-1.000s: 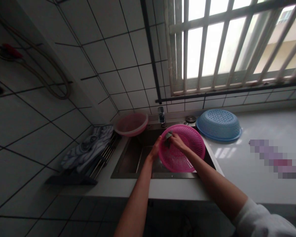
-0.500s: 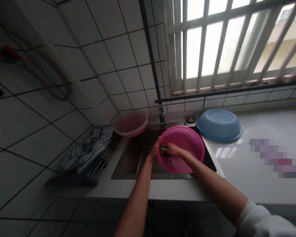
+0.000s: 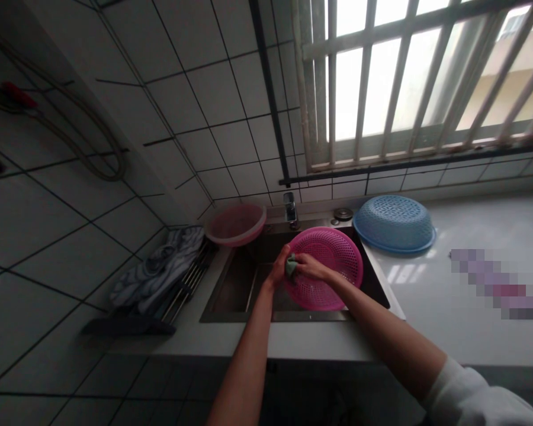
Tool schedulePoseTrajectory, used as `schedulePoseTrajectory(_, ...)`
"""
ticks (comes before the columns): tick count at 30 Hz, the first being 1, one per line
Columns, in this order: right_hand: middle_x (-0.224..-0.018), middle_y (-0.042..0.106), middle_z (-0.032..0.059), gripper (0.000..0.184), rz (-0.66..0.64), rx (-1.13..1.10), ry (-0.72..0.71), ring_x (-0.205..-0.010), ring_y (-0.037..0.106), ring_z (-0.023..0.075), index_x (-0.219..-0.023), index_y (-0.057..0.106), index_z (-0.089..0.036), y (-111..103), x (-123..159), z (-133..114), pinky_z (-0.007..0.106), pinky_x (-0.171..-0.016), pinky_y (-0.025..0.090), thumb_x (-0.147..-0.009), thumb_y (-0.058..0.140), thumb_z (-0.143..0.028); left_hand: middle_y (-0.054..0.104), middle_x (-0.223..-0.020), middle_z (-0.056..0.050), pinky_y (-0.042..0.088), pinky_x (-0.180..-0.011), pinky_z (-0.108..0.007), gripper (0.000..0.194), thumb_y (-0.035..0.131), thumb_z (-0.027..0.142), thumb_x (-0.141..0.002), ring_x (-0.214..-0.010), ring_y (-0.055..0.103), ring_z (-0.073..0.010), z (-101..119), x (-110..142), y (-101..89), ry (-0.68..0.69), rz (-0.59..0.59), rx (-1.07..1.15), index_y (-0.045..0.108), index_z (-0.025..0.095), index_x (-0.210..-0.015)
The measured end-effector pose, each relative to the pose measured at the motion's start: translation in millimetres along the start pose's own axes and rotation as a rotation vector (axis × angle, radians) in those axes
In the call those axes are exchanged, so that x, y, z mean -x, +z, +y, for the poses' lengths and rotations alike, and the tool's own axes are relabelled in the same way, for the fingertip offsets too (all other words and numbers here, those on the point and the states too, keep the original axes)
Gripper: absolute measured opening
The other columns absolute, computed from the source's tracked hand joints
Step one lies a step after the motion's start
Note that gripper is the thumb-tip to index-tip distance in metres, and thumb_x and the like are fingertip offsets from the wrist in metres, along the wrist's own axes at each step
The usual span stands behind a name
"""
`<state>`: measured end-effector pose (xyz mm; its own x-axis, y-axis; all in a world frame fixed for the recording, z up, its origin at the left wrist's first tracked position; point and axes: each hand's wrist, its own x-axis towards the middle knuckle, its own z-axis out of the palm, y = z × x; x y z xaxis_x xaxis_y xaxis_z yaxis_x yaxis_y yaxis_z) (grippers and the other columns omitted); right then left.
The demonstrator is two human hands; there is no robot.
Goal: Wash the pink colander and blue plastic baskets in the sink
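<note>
A pink plastic colander [image 3: 333, 260] with many small holes is tilted over the sink [image 3: 235, 290], its hollow side facing me. My left hand [image 3: 279, 269] grips its left rim, thumb pointing up along the edge. In my right hand [image 3: 310, 267] is a green cloth [image 3: 291, 265], pressed against the colander's inner wall near that same rim. The fingers of my right hand are closed around the cloth, and part of it sticks out toward my left hand.
Behind the sink stands a faucet [image 3: 289, 208]. A pale pink basin [image 3: 237, 225] sits at the sink's back left corner. An upturned blue basket [image 3: 395, 225] lies on the counter to the right. Striped cloth [image 3: 160, 263] rests on a dark rack at left.
My right hand has shifted slightly left with the green cloth, now more visible at the rim. The colander has moved a little left; my left hand stays on its edge.
</note>
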<state>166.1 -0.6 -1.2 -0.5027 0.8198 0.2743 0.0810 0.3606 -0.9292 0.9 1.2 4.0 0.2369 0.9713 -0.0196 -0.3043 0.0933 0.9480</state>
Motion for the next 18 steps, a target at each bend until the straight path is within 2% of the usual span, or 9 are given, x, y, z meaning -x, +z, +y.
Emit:
schedulePoseTrajectory(1,-0.080,0.065,0.0026,0.012,0.044,0.001,0.005,-0.069,0.054,0.0163,-0.080,0.061,-0.019,-1.3,0.5,0.5,0.026,-0.066,0.043,-0.079,0.054,-0.028,0.078,-0.110,-0.007,0.036,-0.117,-0.039,0.047,0.074,0.058,-0.085,-0.127,0.060,-0.0278,0.6,0.3,0.5,0.007,0.003,-0.012,0.077,0.016,-0.107)
schedulePoseTrajectory(5,-0.082,0.062,0.0026,0.016,0.516,-0.014,0.042,-0.070,0.052,0.0173,-0.084,0.058,-0.020,-20.1,-0.7,-0.8,0.027,-0.066,0.043,-0.080,0.048,-0.032,0.075,-0.115,-0.007,0.043,-0.109,-0.038,0.044,0.071,0.053,-0.088,-0.120,0.063,-0.0257,4.2,4.1,7.3,0.058,-0.042,-0.045,0.073,0.018,-0.114)
schedulePoseTrajectory(6,-0.080,0.062,0.0021,0.015,0.535,-0.037,0.045,-0.070,0.052,0.0171,-0.083,0.057,-0.020,-22.4,-1.1,-1.7,0.026,-0.065,0.043,-0.079,0.048,-0.031,0.074,-0.115,-0.006,0.045,-0.106,-0.038,0.044,0.072,0.051,-0.087,-0.115,0.064,-0.0242,5.5,5.8,8.7,0.058,-0.058,-0.046,0.071,0.019,-0.117)
schedulePoseTrajectory(7,-0.079,0.061,0.0015,0.014,0.478,-0.063,0.045,-0.068,0.051,0.0166,-0.083,0.057,-0.020,-21.8,-1.1,-2.8,0.026,-0.063,0.042,-0.078,0.048,-0.030,0.074,-0.114,-0.005,0.047,-0.102,-0.037,0.046,0.073,0.050,-0.086,-0.110,0.066,-0.0225,7.0,7.6,9.5,0.056,-0.063,-0.041,0.069,0.020,-0.121)
schedulePoseTrajectory(10,-0.074,0.059,0.0003,0.011,0.065,-0.103,0.053,-0.064,0.050,0.0147,-0.079,0.059,-0.019,-5.3,1.1,-6.1,0.024,-0.059,0.040,-0.076,0.052,-0.027,0.073,-0.109,-0.004,0.051,-0.095,-0.035,0.055,0.077,0.051,-0.083,-0.100,0.068,-0.0203,10.8,11.8,8.5,0.035,-0.004,-0.025,0.065,0.023,-0.128)
schedulePoseTrajectory(12,-0.075,0.061,0.0011,0.009,-0.112,-0.093,0.061,-0.064,0.051,0.0147,-0.078,0.060,-0.019,6.9,2.9,-8.1,0.025,-0.060,0.041,-0.077,0.054,-0.026,0.074,-0.104,-0.006,0.051,-0.094,-0.037,0.058,0.078,0.059,-0.080,-0.099,0.069,-0.0232,11.7,12.8,7.3,-0.016,0.046,-0.057,0.070,0.019,-0.121)
schedulePoseTrajectory(13,-0.078,0.063,0.0018,0.009,-0.116,-0.081,0.049,-0.066,0.053,0.0152,-0.080,0.061,-0.019,9.8,3.3,-8.8,0.025,-0.062,0.043,-0.078,0.055,-0.025,0.075,-0.104,-0.008,0.051,-0.096,-0.038,0.059,0.079,0.062,-0.079,-0.102,0.069,-0.0256,11.4,12.8,7.3,-0.041,0.049,-0.081,0.073,0.018,-0.117)
schedulePoseTrajectory(14,-0.081,0.064,0.0026,0.009,-0.062,-0.062,0.029,-0.069,0.054,0.0160,-0.082,0.061,-0.019,9.9,3.2,-9.3,0.026,-0.065,0.045,-0.079,0.055,-0.025,0.076,-0.106,-0.009,0.050,-0.100,-0.040,0.060,0.080,0.064,-0.077,-0.107,0.068,-0.0279,10.8,12.6,7.9,-0.053,0.039,-0.101,0.075,0.017,-0.114)
schedulePoseTrajectory(18,-0.089,0.065,0.0036,0.013,0.387,0.009,0.002,-0.078,0.055,0.0181,-0.088,0.059,-0.020,-6.4,-0.8,-6.9,0.029,-0.073,0.048,-0.080,0.051,-0.025,0.076,-0.122,-0.010,0.042,-0.114,-0.043,0.063,0.084,0.063,-0.075,-0.128,0.061,-0.0301,7.3,11.8,13.3,-0.013,-0.054,-0.078,0.075,0.022,-0.122)
